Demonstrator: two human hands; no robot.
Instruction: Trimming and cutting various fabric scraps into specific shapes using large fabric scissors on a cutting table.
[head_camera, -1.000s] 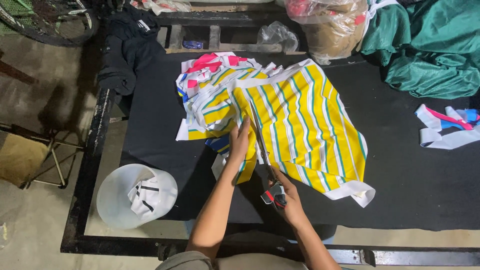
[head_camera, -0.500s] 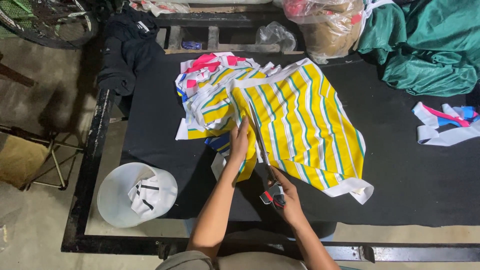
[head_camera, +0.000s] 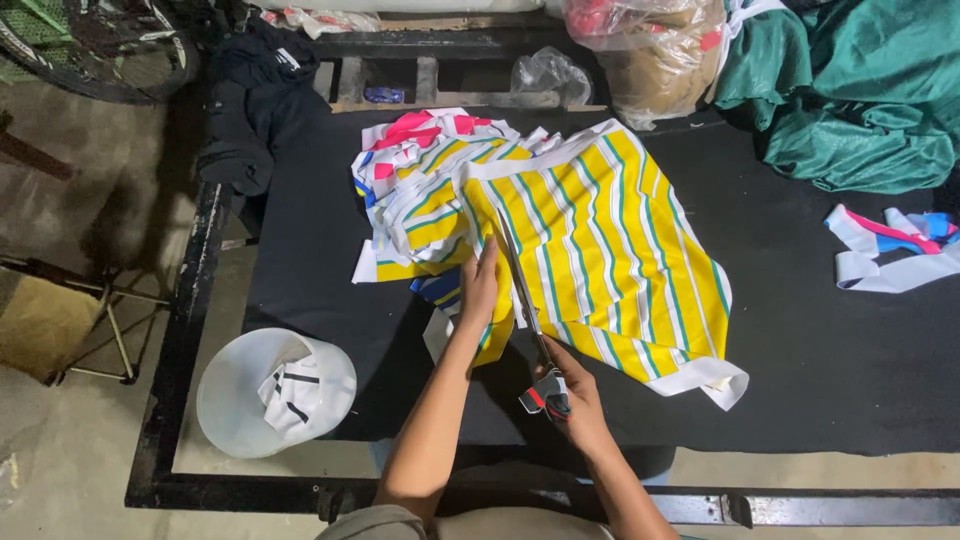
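Little changed since a second ago: left hand (head_camera: 480, 282) still pressed flat and open on yellow striped fabric (head_camera: 610, 250) spread over black table (head_camera: 820, 350). Right hand (head_camera: 572, 398) clenched around scissors (head_camera: 528, 310) handles. Long blades angled up-left, tips away from the body, into the cloth.

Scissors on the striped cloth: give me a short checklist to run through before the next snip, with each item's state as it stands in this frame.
1. Right hand grips the scissors by the handles: ok.
2. Left hand lies flat on the yellow striped fabric, holding it down beside the blades: ok.
3. Left fingers clear of the blades: cannot tell; they lie very close to the left of them.
4. Blades lie along the stripes, pointing away from the person: ok.
5. Fabric flat ahead of the blades: not ok; it is bunched over a pile of cut pieces.
6. Black table bare beside the cloth, white bucket off to the side: ok.
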